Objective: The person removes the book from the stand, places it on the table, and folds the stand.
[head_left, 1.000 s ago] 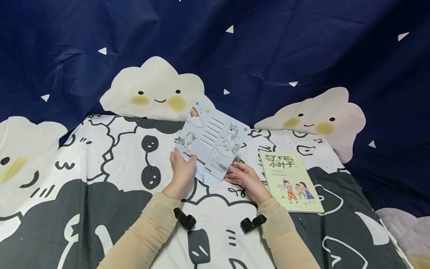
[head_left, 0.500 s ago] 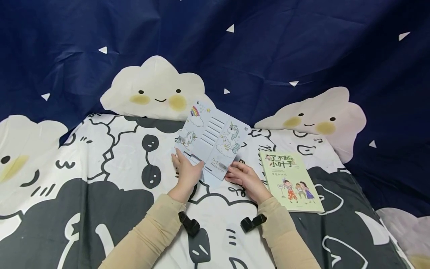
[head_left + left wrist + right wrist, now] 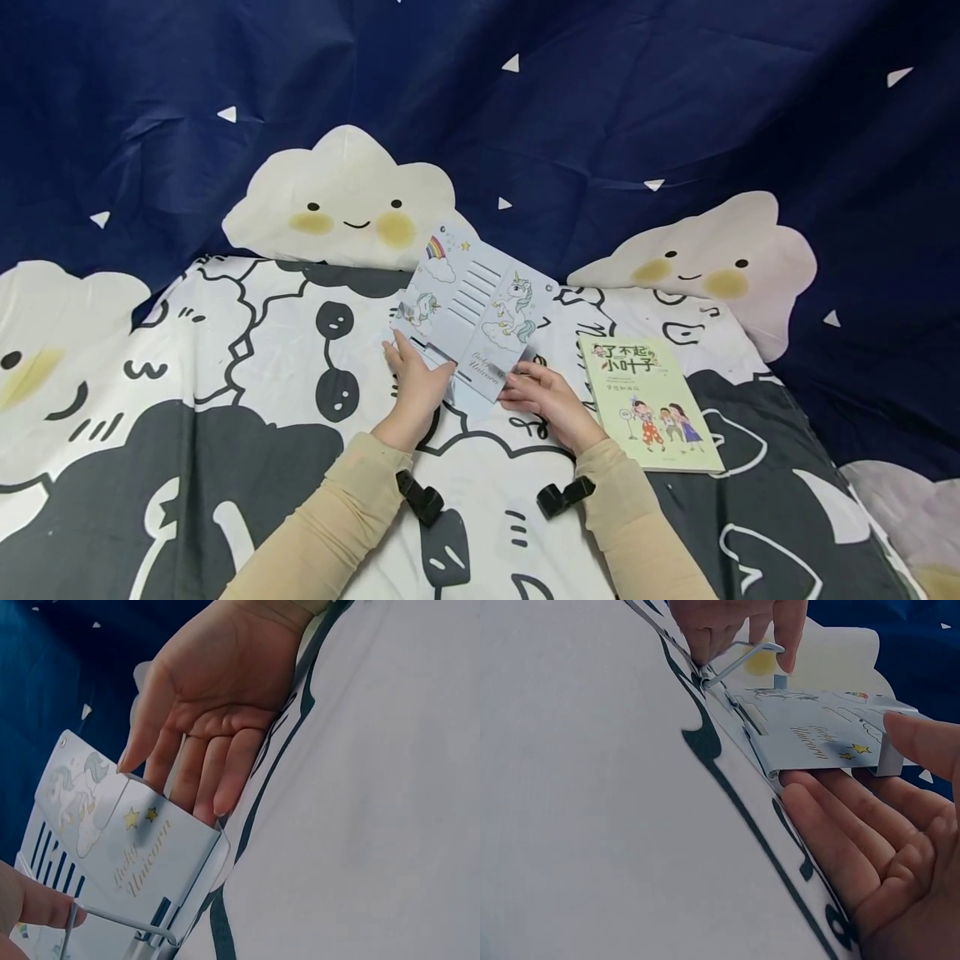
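A pale blue metal book stand (image 3: 468, 321), printed with unicorns and a rainbow, lies tilted in front of me. At its lower left edge is my left hand (image 3: 416, 392), thumb and fingers about a bent wire page holder (image 3: 124, 921). That wire stands raised off the plate in the right wrist view, with left fingertips touching it. My right hand (image 3: 551, 400) holds the lower right edge. Fingers (image 3: 847, 806) lie underneath the stand, and the thumb (image 3: 922, 742) is above, by an upturned metal tab (image 3: 889, 756). The underside of the stand is hidden.
A light green paperback book (image 3: 652, 408) lies on the right, close to my right forearm. Below everything is a black-and-white cartoon cloth (image 3: 285, 475). Behind it hangs a dark blue curtain (image 3: 600, 100) with white triangles and smiling clouds.
Over the first half second my left hand shifted slightly right, its thumb moving along the stand's lower edge. Since then both hands and the stand have stayed nearly still.
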The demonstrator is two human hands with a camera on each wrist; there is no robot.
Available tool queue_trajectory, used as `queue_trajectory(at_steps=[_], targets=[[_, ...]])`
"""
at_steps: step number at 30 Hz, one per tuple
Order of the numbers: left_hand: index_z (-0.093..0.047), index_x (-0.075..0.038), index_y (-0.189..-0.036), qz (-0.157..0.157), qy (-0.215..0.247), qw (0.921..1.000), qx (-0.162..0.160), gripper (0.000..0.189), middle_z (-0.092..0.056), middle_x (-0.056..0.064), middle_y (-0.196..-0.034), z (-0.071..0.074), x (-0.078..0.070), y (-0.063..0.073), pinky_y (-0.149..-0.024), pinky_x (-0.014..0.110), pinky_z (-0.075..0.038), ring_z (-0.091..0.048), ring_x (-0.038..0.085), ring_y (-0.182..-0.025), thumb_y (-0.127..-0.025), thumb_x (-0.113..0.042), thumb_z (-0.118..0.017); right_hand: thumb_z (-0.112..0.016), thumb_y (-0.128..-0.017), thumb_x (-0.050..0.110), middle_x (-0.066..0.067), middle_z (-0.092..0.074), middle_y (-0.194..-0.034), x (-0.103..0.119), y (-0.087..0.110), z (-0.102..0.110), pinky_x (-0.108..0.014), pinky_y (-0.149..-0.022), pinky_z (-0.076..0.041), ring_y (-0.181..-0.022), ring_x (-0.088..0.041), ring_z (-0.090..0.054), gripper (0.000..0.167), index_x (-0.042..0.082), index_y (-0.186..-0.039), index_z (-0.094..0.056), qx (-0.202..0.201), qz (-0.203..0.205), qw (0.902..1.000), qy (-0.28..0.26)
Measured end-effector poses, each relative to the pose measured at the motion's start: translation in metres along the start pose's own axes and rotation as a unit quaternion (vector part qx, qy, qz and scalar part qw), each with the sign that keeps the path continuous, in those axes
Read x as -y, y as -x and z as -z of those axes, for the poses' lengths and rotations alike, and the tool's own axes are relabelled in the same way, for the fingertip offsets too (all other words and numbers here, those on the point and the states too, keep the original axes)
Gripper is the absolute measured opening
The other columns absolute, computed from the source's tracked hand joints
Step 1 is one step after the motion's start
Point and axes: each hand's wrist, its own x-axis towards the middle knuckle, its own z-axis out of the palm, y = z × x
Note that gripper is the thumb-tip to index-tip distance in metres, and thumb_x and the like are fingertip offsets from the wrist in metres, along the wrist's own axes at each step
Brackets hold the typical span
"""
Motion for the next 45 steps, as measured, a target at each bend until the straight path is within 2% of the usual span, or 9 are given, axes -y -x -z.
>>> queue_trajectory(at_steps=[4,8,14,25,29,37,45], targets=[[0.017,-0.014,-0.158,0.007,0.0,0.9999,0.015,0.104,0.031,0.014,-0.161,0.003,0.002,-0.002,-0.125,0.052,-0.002,0.023,0.035,-0.151,-0.09,-0.006,-0.062,-0.058,-0.1,0.017,-0.007,-0.069,-0.103,0.001,0.001,0.0,-0.033,-0.088,-0.059,-0.089,-0.012,-0.072,0.045,-0.008,-0.134,-0.041,0.008,0.004,1.0,-0.003],[0.015,-0.01,-0.158,-0.011,-0.027,0.9992,0.028,0.104,0.028,0.019,-0.161,0.007,0.003,-0.006,-0.125,0.053,-0.003,0.018,0.039,-0.151,-0.089,-0.008,-0.063,-0.058,-0.099,0.017,-0.01,-0.071,-0.103,0.001,0.001,0.0,-0.033,-0.086,-0.059,-0.09,-0.014,-0.073,0.042,-0.008,-0.13,-0.045,0.022,0.013,0.9997,0.001],[0.012,-0.001,-0.157,-0.043,-0.056,0.9963,0.049,0.104,0.023,0.026,-0.16,0.014,0.004,-0.013,-0.124,0.054,-0.006,0.012,0.044,-0.151,-0.086,-0.008,-0.064,-0.058,-0.1,0.019,-0.017,-0.071,-0.108,0.002,0.001,-0.001,-0.031,-0.085,-0.059,-0.092,-0.014,-0.073,0.046,-0.009,-0.135,-0.047,0.034,0.017,0.9991,0.02],[0.008,-0.002,-0.158,-0.043,-0.09,0.9927,0.067,0.101,0.02,0.024,-0.163,0.023,0.002,-0.019,-0.124,0.054,-0.005,0.008,0.043,-0.152,-0.086,-0.012,-0.062,-0.059,-0.099,0.022,-0.02,-0.071,-0.111,0.005,0.003,-0.003,-0.032,-0.089,-0.058,-0.097,-0.017,-0.073,0.04,-0.008,-0.125,-0.052,0.045,0.019,0.9978,0.045],[0.008,-0.003,-0.158,-0.039,-0.081,0.9939,0.064,0.102,0.019,0.024,-0.163,0.022,0.003,-0.018,-0.124,0.055,-0.005,0.008,0.044,-0.152,-0.086,-0.012,-0.062,-0.059,-0.1,0.023,-0.022,-0.07,-0.113,0.004,0.004,-0.002,-0.033,-0.09,-0.058,-0.099,-0.018,-0.072,0.041,-0.008,-0.125,-0.052,0.047,0.02,0.9976,0.046],[0.008,0.003,-0.156,-0.047,-0.061,0.9966,0.029,0.102,0.019,0.028,-0.161,0.01,0.005,-0.011,-0.124,0.054,-0.008,0.011,0.045,-0.151,-0.085,-0.007,-0.065,-0.058,-0.1,0.022,-0.02,-0.069,-0.113,0.003,0.003,-0.002,-0.032,-0.09,-0.058,-0.097,-0.016,-0.072,0.041,-0.009,-0.127,-0.051,0.045,0.019,0.9981,0.037],[0.011,0.0,-0.157,-0.039,-0.068,0.9966,0.027,0.103,0.022,0.024,-0.161,0.002,0.007,-0.006,-0.124,0.054,-0.008,0.012,0.043,-0.151,-0.087,-0.006,-0.065,-0.058,-0.1,0.021,-0.023,-0.069,-0.112,0.003,0.003,-0.001,-0.032,-0.089,-0.058,-0.098,-0.017,-0.073,0.039,-0.009,-0.124,-0.051,0.043,0.025,0.9981,0.037]])
